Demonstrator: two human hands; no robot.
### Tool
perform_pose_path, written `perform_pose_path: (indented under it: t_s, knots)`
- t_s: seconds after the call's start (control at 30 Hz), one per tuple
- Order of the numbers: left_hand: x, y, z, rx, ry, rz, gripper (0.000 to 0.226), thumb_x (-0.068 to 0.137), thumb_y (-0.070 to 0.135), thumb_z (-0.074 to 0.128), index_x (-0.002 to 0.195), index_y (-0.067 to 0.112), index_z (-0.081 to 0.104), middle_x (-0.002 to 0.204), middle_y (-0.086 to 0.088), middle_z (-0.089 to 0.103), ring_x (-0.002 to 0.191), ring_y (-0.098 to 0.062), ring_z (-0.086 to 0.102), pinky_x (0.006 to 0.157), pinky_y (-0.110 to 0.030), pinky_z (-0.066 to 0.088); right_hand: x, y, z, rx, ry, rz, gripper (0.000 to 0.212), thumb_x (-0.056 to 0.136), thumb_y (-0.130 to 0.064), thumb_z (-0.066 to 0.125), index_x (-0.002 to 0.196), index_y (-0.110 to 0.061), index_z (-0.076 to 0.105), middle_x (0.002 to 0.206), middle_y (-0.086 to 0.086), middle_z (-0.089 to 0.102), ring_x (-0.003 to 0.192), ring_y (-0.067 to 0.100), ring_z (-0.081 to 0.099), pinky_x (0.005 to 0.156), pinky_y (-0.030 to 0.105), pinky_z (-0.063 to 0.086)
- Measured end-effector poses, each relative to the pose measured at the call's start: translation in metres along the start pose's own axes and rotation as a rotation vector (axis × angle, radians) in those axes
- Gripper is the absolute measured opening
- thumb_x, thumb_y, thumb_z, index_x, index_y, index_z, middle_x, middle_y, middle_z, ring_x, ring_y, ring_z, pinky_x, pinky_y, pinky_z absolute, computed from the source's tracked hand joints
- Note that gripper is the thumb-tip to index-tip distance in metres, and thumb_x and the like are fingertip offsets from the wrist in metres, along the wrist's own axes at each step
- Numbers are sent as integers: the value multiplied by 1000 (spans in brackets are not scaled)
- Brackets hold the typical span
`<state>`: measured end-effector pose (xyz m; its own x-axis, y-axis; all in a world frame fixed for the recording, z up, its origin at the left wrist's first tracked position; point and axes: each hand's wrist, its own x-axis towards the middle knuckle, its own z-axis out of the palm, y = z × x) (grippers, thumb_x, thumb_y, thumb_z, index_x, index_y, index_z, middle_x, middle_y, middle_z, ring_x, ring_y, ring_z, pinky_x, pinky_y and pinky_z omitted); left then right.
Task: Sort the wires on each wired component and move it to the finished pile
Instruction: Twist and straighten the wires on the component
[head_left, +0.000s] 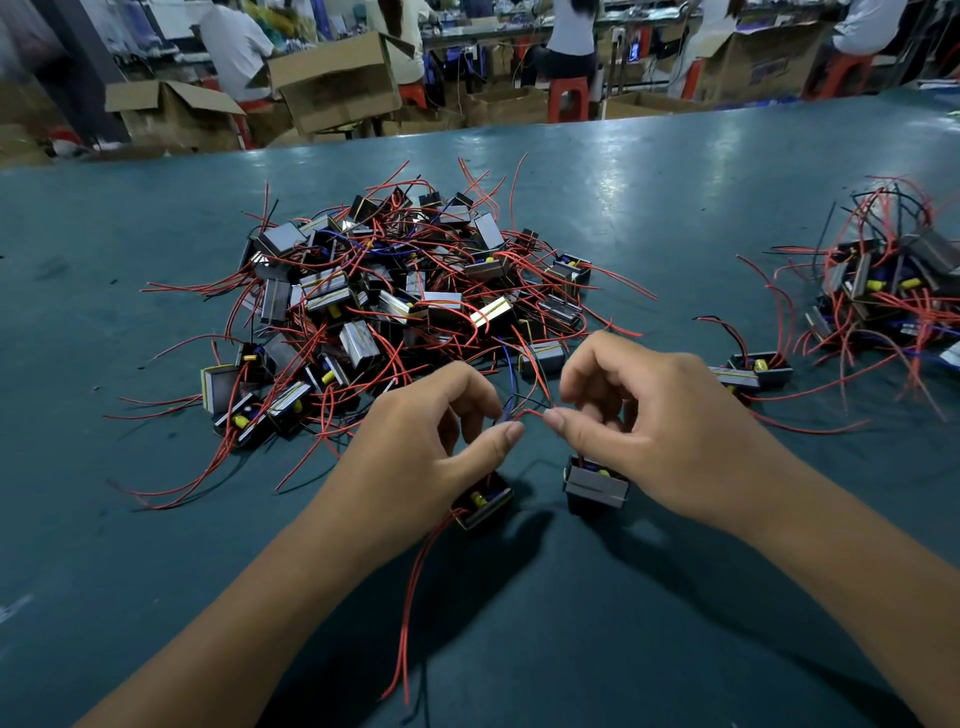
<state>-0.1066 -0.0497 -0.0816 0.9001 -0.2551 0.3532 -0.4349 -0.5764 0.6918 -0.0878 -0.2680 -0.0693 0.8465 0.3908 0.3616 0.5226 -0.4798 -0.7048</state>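
Left hand (447, 431) and right hand (623, 410) each pinch red wires (535, 413); carton (769, 67) print unreadable.

Teal table (649, 197); black components (595, 486) with grey faces, yellow stripes; red wires (415, 597), few blue, black.

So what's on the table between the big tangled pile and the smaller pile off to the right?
In the head view, mostly bare green table, plus one stray component with red wires lying nearer the right pile than the big pile.
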Motion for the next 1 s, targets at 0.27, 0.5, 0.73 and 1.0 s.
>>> perform_pose_path:
  t_s: [0.27, 0.5, 0.73, 1.0]
  knots:
    - [2, -1, -4, 146, -34, 106, 10, 92, 26, 71, 84, 24, 66, 76, 13, 61, 76, -12, 57, 65, -14, 39, 0, -2, -2, -104, -85, -32, 16, 89, -23, 71, 75, -22, 64, 64, -4, 62, 61, 14, 55, 57, 21, 42]
    - [0, -10, -19, 292, -217, -161, 50, 66, 79, 60, 87, 35, 48, 79, 12, 55, 67, -4, 49, 60, -24, 39, 0, 10, -22, -306, -329, 174, 42, 71, -64, 67, 101, -39, 52, 93, -19, 58, 90, 0, 55, 78, 17, 44]
    - [-1, -10, -16, 429, -318, -263, 36, 74, 64, 64, 75, 28, 57, 66, 12, 62, 65, -2, 57, 62, -33, 49, 0, 5, -18, -460, -479, 280, 29, 80, -57, 65, 94, -33, 60, 87, -14, 65, 80, 2, 60, 76, 29, 52]
    - [-2, -8, 9, 238, -307, -333, 44, 85, 64, 63, 71, 23, 61, 57, 12, 69, 48, 1, 59, 49, -23, 41, -8, -7, 19, -512, -264, 328, 42, 78, -60, 70, 92, -26, 50, 86, -10, 56, 81, 13, 55, 68, 30, 45]
